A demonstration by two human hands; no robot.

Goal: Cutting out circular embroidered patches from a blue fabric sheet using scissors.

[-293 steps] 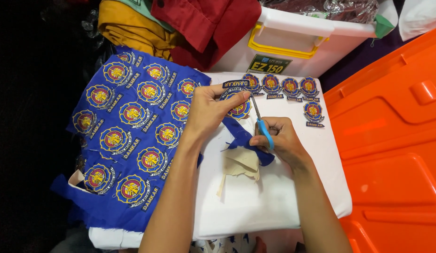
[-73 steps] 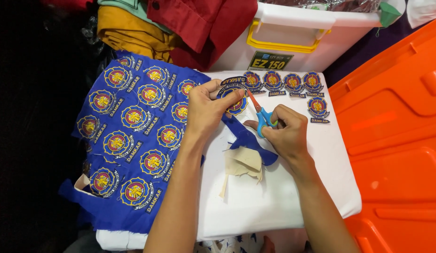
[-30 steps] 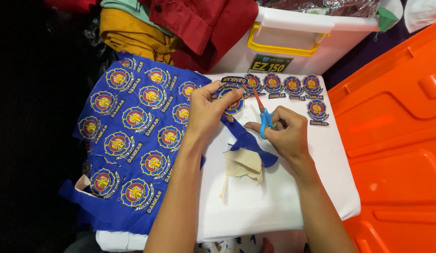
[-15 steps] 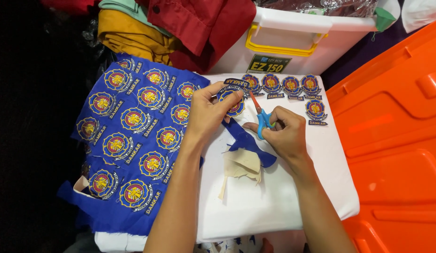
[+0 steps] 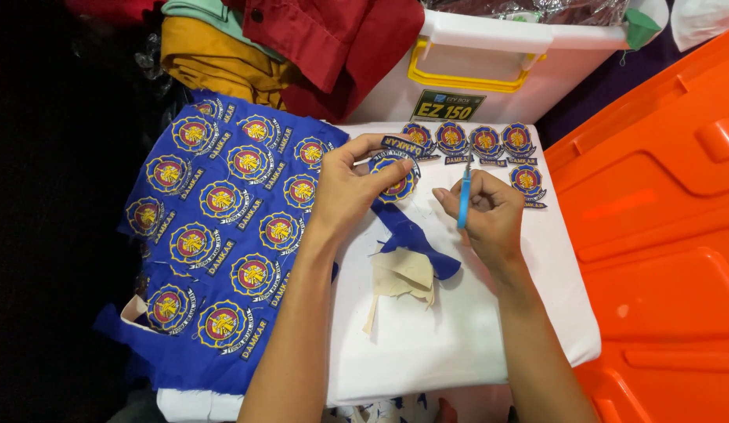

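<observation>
Head view: the left hand [image 5: 350,186] pinches a round embroidered patch [image 5: 396,178] near the bench's [image 5: 474,345] far edge, a blue offcut strip [image 5: 411,235] trailing from it. The right hand [image 5: 487,219] grips blue-handled scissors [image 5: 464,196], which half a second ago sat at the patch and now stand upright, clear of it. Judged: one cut is finished and the patch is being turned.

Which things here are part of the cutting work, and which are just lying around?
In use:
- left hand pinching a round badge
- right hand holding blue scissors
- blue cloth sheet of uncut badges
- row of cut badges
- beige backing scraps

Lying about:
- red and yellow clothes
- white storage box
- orange lid
</observation>
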